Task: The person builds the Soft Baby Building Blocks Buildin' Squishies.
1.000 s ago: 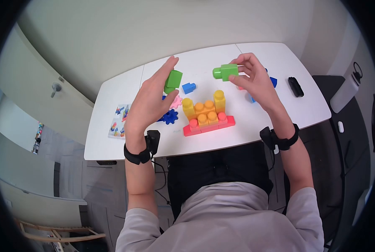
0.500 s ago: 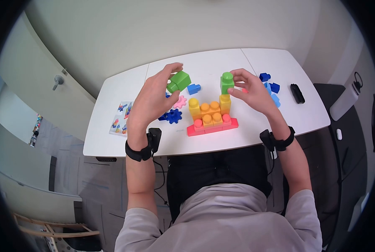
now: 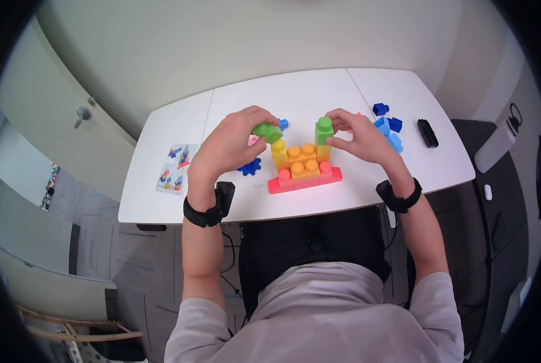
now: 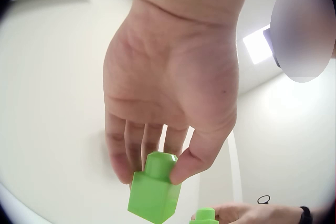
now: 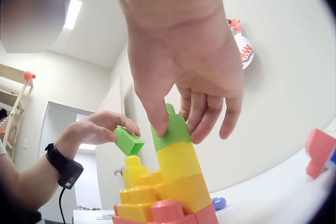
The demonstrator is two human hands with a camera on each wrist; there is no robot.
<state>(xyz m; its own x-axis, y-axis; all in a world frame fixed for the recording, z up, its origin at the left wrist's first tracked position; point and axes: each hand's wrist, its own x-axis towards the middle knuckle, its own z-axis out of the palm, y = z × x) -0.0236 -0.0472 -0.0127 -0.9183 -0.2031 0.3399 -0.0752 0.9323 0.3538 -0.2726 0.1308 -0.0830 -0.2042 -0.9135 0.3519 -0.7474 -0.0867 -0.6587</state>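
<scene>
The person's left hand (image 3: 229, 144) pinches a green block (image 4: 152, 198) between thumb and fingertips, holding it tilted just above the stud of the left yellow block (image 3: 279, 156); whether the two touch cannot be told. The right hand (image 3: 360, 140) grips a second green block (image 3: 324, 133), thumb on one side and fingers on the other, and this block sits upright and flush on the right yellow block (image 5: 181, 161). Between the yellow blocks rise stepped orange blocks (image 3: 305, 168), all carried on a long red base (image 3: 288, 187) with studs, near the front edge of the white table (image 3: 222, 202). Left of the build lie a dark blue gear (image 3: 250, 167) and a pink gear (image 3: 252, 140), partly hidden by the left hand, with a picture sheet (image 3: 175, 172) further out. A small blue block (image 3: 284, 124) lies behind the build. Beyond the right hand are dark blue blocks (image 3: 394, 124) beside light blue pieces (image 3: 395, 143), then a black case (image 3: 427, 133) near the table's right edge.
</scene>
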